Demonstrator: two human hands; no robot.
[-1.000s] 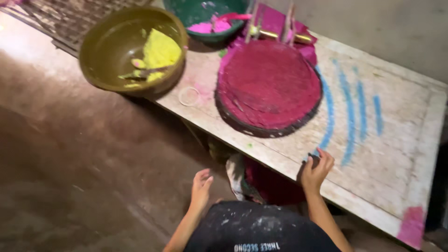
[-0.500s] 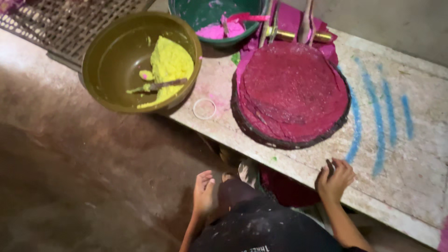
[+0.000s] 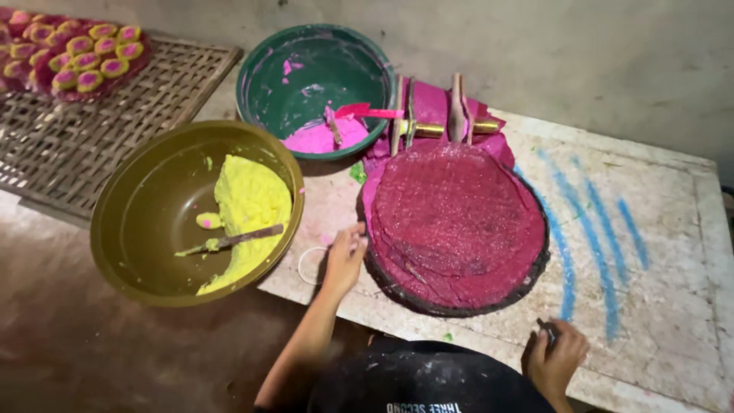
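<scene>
My left hand point(image 3: 345, 258) rests on the tabletop, fingertips touching the left rim of a round stack of dark pink sheets point(image 3: 457, 226). A small white ring point(image 3: 309, 265) lies on the table just left of that hand. My right hand point(image 3: 554, 358) is curled at the near table edge around a small dark object point(image 3: 547, 330). An olive bowl point(image 3: 138, 222) holds yellow dough point(image 3: 246, 210) and a spatula point(image 3: 229, 240). Behind it, a green bowl point(image 3: 306, 69) contains pink dough point(image 3: 319, 138).
The white worn table point(image 3: 657, 306) bears blue streaks point(image 3: 592, 229) to the right. Wooden and brass tools point(image 3: 440, 126) lie on a pink cloth behind the stack. A woven tray point(image 3: 115, 107) at the left carries several pink and yellow pieces point(image 3: 73, 53). A grey wall stands behind.
My left hand rose from beside my body and reached to the table at the pink stack's edge. My right hand stayed at the table's near edge. The view tilted up.
</scene>
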